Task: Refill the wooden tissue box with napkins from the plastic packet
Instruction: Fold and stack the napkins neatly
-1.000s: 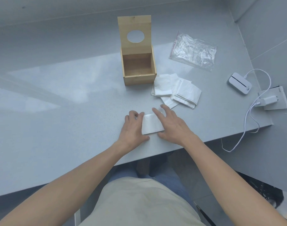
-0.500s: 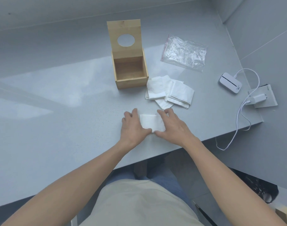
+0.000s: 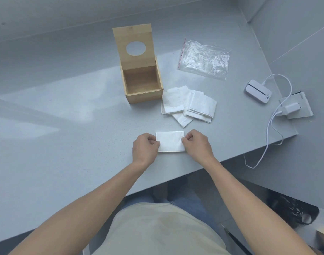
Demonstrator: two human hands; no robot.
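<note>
A folded white napkin (image 3: 170, 141) lies flat on the grey table near its front edge. My left hand (image 3: 145, 148) pinches its left side and my right hand (image 3: 195, 143) pinches its right side. Behind it stands the wooden tissue box (image 3: 143, 83), with nothing visible inside and its lid with a round hole tipped up at the back. A loose pile of white napkins (image 3: 188, 105) rests just right of the box. The clear plastic packet (image 3: 204, 58) lies flat and empty farther back on the right.
A small white device (image 3: 258, 91) with a white cable sits at the right, beside a plug adapter (image 3: 291, 109) on a wall socket plate. The table's front edge (image 3: 176, 179) runs diagonally just below my hands. A grey wall rises behind the box.
My hands went from lying flat on the napkin to pinching its two short sides. More of the napkin shows between them. The camera view shifted slightly.
</note>
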